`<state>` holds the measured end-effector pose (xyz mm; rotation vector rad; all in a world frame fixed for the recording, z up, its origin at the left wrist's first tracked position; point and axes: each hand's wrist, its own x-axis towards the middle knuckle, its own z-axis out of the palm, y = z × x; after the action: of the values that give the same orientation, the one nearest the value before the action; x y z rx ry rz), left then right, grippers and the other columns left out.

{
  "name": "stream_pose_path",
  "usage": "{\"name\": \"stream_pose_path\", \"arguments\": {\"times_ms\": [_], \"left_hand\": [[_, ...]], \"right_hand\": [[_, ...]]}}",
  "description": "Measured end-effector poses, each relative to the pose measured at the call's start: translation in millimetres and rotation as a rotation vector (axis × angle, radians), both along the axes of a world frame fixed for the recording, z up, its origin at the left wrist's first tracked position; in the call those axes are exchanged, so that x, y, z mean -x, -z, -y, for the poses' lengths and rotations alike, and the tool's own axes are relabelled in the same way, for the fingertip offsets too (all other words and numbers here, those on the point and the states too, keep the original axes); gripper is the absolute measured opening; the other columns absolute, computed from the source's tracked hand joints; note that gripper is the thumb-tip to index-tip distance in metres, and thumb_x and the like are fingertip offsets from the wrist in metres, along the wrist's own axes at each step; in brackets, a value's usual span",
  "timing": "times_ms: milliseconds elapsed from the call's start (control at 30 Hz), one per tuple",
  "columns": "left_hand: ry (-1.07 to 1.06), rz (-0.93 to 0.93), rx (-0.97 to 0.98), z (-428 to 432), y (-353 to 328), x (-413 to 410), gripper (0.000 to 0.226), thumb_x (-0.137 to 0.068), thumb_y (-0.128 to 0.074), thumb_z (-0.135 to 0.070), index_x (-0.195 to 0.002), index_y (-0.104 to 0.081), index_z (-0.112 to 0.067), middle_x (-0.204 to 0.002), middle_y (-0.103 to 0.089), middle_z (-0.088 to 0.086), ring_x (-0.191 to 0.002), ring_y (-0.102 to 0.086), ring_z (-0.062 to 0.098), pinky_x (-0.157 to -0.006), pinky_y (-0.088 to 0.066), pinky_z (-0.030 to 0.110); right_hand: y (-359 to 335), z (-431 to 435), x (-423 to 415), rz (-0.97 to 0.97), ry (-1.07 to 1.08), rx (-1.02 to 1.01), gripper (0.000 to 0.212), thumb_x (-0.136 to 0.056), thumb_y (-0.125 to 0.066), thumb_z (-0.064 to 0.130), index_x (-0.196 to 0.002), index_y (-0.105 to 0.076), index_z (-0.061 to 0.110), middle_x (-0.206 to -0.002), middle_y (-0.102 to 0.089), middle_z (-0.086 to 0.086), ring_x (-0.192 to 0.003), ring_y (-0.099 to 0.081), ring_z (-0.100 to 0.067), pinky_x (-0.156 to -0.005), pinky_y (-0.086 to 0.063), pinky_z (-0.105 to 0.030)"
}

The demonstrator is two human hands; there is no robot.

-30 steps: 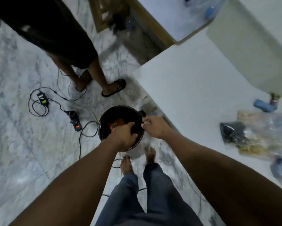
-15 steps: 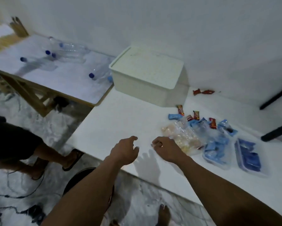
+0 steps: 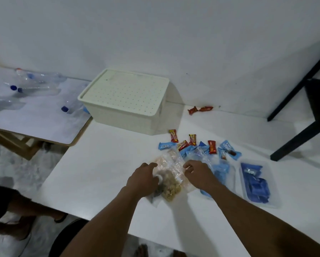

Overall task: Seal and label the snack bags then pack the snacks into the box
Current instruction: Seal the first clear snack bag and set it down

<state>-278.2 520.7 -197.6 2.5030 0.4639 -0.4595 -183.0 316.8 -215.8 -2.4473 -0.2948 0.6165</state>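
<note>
Reaching hands (image 3: 144,178) on snack bag (image 3: 171,179)

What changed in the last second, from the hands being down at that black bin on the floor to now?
Both hands came up from the bin to the white table. The left hand and right hand now rest on the clear snack bags; half a second ago they hovered short of them. Whether they grip is unclear. The lidded box and loose wrapped snacks stayed put.
</note>
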Motion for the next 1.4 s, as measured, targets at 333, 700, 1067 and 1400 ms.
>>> {"name": "stream_pose_path", "arguments": {"times_ms": [333, 700, 1067, 1400], "left_hand": [[0.111, -0.039, 0.016, -20.7, 20.1, -56.0, 0.064, -0.090, -0.060, -0.031, -0.150, -0.035, -0.026, -0.146, -0.047, 0.005, -0.133, -0.048, 0.024, -0.104, -0.044, 0.038], [0.307, -0.092, 0.073, -39.2, 37.0, -97.8, 0.058, -0.087, -0.072, -0.035, -0.140, -0.051, -0.021, -0.131, -0.061, 0.007, -0.118, -0.057, 0.023, -0.099, -0.045, 0.032], [0.399, -0.144, 0.259, -58.5, -18.0, -151.0, 0.014, -0.082, -0.079, -0.028, -0.085, -0.073, -0.015, -0.079, -0.074, 0.000, -0.063, -0.067, 0.008, -0.048, -0.043, 0.013], [0.341, 0.123, 0.364, -63.7, -150.9, -212.4, 0.026, -0.077, -0.085, -0.025, -0.087, -0.072, -0.005, -0.082, -0.078, 0.007, -0.062, -0.069, 0.011, -0.055, -0.049, 0.024]], "right_hand": [[22.3, -25.9, -7.4, -0.083, 0.055, 0.191, 0.035, -0.085, -0.066, 0.040, -0.115, -0.062, 0.022, -0.116, -0.061, 0.000, -0.106, -0.061, -0.021, -0.081, -0.044, -0.028], [22.6, -46.2, -18.0, -0.228, 0.063, 0.099, 0.007, -0.090, -0.055, 0.007, -0.090, -0.062, 0.009, -0.097, -0.071, -0.014, -0.085, -0.070, -0.027, -0.077, -0.059, -0.035], [-49.2, -43.4, -48.9, -0.363, 0.237, -0.217, 0.015, -0.096, -0.051, 0.003, -0.088, -0.060, 0.011, -0.074, -0.070, -0.015, -0.058, -0.068, -0.021, -0.051, -0.051, -0.027], [-175.6, -32.6, -113.7, -0.095, 0.156, -0.272, 0.013, -0.086, -0.070, 0.010, -0.095, -0.072, 0.001, -0.088, -0.074, -0.014, -0.069, -0.068, -0.019, -0.060, -0.056, -0.027]]}}
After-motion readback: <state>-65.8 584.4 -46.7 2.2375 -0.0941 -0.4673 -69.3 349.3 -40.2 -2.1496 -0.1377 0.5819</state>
